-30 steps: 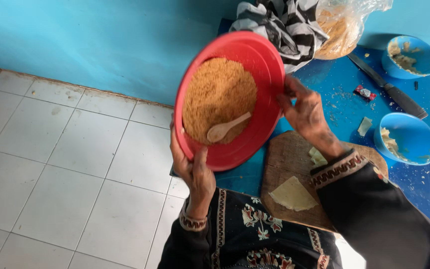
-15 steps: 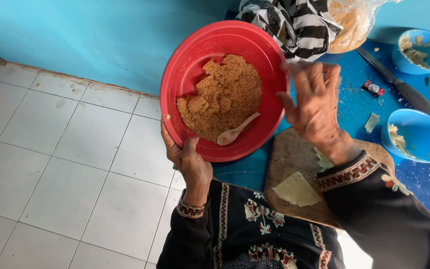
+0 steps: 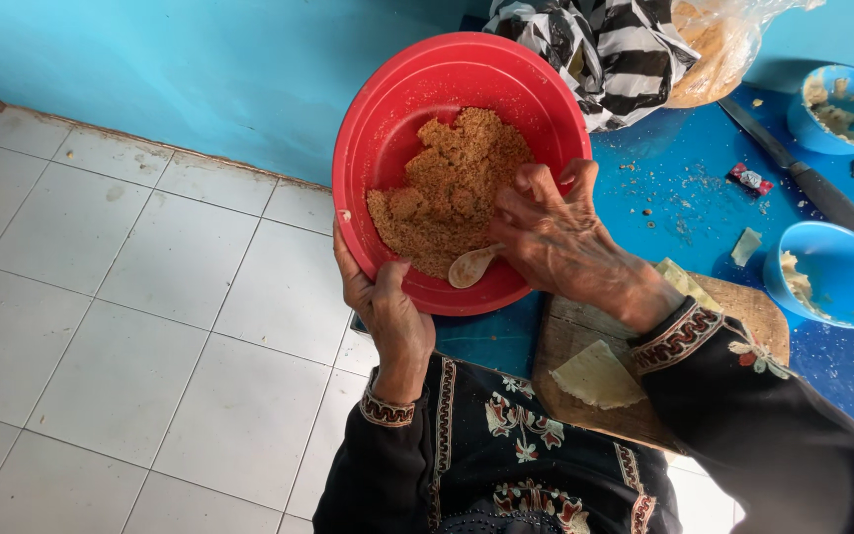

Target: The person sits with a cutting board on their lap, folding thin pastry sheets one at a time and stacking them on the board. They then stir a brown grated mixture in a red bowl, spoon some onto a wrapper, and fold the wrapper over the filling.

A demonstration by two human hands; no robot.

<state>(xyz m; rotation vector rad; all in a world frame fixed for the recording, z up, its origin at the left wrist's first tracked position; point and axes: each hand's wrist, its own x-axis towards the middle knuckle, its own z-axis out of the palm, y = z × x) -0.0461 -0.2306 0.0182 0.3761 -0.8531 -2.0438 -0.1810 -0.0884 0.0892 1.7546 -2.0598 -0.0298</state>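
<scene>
My left hand (image 3: 387,307) grips the near rim of a red plastic bowl (image 3: 397,119) and holds it tilted above the floor and table edge. Inside lies a heap of brown crumbly filling (image 3: 452,188) with a small pale wooden spoon (image 3: 471,265) at its lower edge. My right hand (image 3: 555,237) reaches into the bowl, fingers bent and spread, fingertips touching the filling just above the spoon. I cannot tell whether the fingers pinch any filling.
A wooden board (image 3: 635,396) with thin dough pieces (image 3: 595,376) lies on the blue table (image 3: 684,178). Two blue bowls (image 3: 827,272) (image 3: 847,104), a dark-handled knife (image 3: 793,168), a striped cloth (image 3: 605,49) and a plastic bag (image 3: 719,40) stand behind. White tiled floor (image 3: 130,346) lies left.
The red bowl has tipped flatter and the filling has broken from a smooth mound into clumps. My right hand moved from the bowl's right rim into the filling.
</scene>
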